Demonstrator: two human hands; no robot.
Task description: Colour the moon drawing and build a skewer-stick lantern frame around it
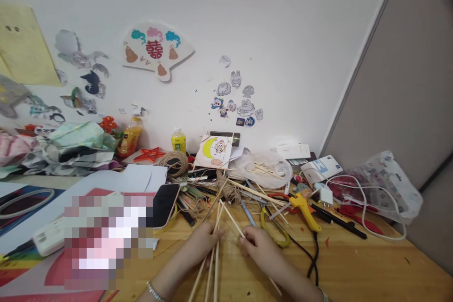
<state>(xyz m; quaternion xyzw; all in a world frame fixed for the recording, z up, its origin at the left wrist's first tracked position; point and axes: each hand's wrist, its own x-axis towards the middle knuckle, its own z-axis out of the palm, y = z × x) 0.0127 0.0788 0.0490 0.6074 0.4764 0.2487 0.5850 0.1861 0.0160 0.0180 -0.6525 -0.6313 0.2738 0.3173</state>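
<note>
My left hand point(200, 244) is closed around a few thin wooden sticks point(216, 273), which fan out toward me below the hand and meet near their far tips. In my right hand point(260, 249), pinched between thumb and fingers, is a single wooden stick point(231, 218). Its far end meets or nearly meets the tips of the other sticks; its near end slants down to the lower right. Both hands are just above the wooden table point(354, 264). Beyond them lie a ball of twine point(231, 192) and more loose sticks point(256, 192).
A yellow glue gun point(305, 210) with a black cord and yellow-handled scissors point(274, 233) lie right of my hands. A phone point(165, 205) and papers are at left. Behind stand a drawn card point(213, 152), a plastic bag of sticks point(265, 170) and a yellow-labelled bottle point(178, 141).
</note>
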